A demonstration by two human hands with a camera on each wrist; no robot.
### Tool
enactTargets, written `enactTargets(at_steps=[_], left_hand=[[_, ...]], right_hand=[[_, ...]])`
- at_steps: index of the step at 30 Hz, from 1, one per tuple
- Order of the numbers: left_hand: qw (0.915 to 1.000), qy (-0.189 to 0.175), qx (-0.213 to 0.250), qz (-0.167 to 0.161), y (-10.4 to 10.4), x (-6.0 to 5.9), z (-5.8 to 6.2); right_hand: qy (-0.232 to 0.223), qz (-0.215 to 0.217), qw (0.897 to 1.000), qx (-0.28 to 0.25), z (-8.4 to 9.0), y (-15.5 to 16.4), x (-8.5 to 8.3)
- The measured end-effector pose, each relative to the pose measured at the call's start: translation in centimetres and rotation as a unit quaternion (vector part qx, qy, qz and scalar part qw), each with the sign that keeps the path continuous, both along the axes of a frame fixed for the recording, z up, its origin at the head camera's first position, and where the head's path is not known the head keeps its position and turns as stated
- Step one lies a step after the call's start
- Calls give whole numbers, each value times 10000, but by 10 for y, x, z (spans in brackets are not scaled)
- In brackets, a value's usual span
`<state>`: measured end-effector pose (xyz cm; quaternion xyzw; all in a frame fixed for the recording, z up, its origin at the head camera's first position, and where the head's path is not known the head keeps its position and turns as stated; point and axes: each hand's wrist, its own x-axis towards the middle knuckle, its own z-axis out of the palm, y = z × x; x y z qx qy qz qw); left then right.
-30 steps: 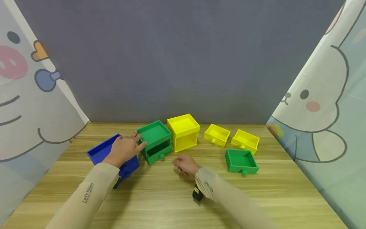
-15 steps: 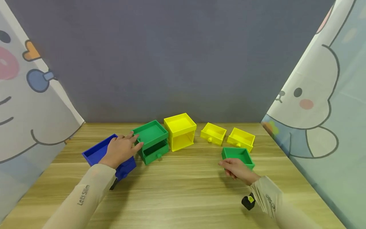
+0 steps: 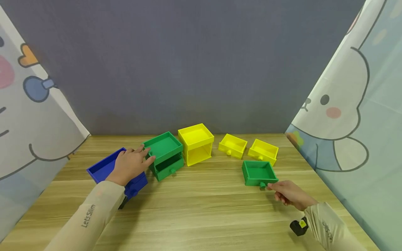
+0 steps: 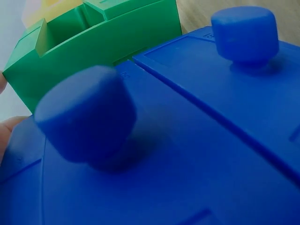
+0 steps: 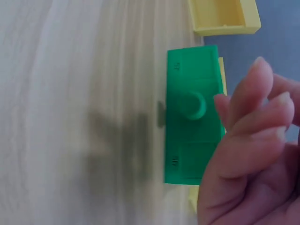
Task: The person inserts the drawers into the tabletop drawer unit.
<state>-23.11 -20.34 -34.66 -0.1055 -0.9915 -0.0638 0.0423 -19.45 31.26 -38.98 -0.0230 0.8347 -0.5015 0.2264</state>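
My left hand (image 3: 128, 166) reaches across the blue cabinet (image 3: 138, 183), its fingertips at the left side of the green cabinet (image 3: 169, 156). That cabinet has one drawer in its lower slot and a bare upper slot. Two blue knobs (image 4: 89, 117) fill much of the left wrist view. On the right, a loose green drawer (image 3: 251, 182) stands upright on the table. My right hand (image 3: 290, 193) is just right of its round knob (image 3: 262, 185), fingers loosely bent and holding nothing. In the right wrist view the fingertips overlap the drawer front (image 5: 187, 154).
A yellow cabinet (image 3: 201, 143) with an open front stands right of the green one. Two loose yellow drawers, one nearer the middle (image 3: 237, 153) and one farther right (image 3: 267, 161), lie behind the green drawer. A grey backdrop (image 3: 201, 69) closes off the wooden table's (image 3: 194, 209) far edge.
My right hand has swept right, from in front of the cabinets to the loose green drawer's knob. The left hand keeps its place by the green cabinet; the view has shifted slightly.
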Motion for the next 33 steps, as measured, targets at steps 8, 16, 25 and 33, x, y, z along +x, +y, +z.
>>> enactTargets(at_steps=[8, 16, 25, 33], left_hand=[[10000, 8, 86, -10, 1, 2, 3], [9997, 70, 203, -66, 3, 1, 2], [9996, 58, 262, -49, 1, 2, 1], [9995, -5, 295, -94, 0, 3, 0]], right_hand=[[-272, -289, 9989, -241, -13, -2, -1], [-467, -401, 9966, -546, -22, -4, -2], [-552, -530, 9942, -760, -29, -5, -4], [-700, -713, 9907, -919, -38, -8, -2]])
